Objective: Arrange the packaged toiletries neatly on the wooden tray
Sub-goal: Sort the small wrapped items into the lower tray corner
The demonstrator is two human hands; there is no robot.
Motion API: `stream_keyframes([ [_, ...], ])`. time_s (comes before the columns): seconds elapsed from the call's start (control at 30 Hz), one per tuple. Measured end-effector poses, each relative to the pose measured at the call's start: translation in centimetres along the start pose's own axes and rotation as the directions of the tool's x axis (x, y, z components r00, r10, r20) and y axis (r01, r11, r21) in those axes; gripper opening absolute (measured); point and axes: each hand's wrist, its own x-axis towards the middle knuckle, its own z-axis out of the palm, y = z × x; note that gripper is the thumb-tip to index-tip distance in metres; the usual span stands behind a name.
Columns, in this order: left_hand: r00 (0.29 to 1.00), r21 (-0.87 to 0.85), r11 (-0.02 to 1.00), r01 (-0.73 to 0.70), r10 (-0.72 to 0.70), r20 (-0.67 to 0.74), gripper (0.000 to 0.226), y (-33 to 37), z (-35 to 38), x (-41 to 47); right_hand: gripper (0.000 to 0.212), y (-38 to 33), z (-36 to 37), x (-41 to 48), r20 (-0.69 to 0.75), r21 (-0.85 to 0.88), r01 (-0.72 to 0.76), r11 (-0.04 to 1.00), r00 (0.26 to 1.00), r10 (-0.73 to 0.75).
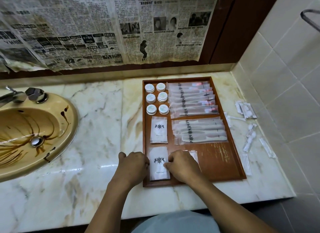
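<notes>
Wooden tray (225, 156) on marble counter (97, 120), right of sink (34, 128). In tray's near-left corner: crest-printed sachet (158, 172), flat betw. both hands. Left hand (134, 165) at its left edge, fingers curled under, tips hidden – can't tell if gripping. Right hand (181, 165) pinching its right edge, fingers curled tog. Far part of tray: round tubs (150, 98), toothbrush pkts (192, 101), comb pkts (199, 132), 2nd sachet stack (159, 132). Cotton-bud pkts (247, 109) loose on counter, right of tray.
</notes>
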Motion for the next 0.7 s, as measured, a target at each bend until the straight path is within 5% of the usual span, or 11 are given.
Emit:
stream_keyframes([
  [0.3, 1.000, -0.071, 0.997, 0.000, 0.000, -0.001, 0.035, -0.7, -0.9, -0.2, 0.032, -0.3, -0.9, -0.2, -0.055, 0.086, -0.044, 0.995, 0.997, 0.049],
  [0.5, 0.983, -0.286, 0.957, 0.057, -0.104, -0.153, 0.034, -1.9, -4.4, 3.0, 0.023, -1.7, -4.8, 3.1, -0.213, 0.116, -0.015, 0.993, 0.976, 0.040],
  [0.7, 0.992, -0.238, 0.971, 0.019, -0.048, -0.118, 0.029, -1.0, -5.9, 8.4, 0.031, -3.2, -5.4, 8.4, -0.124, -0.025, -0.039, 0.999, 0.992, 0.036],
])
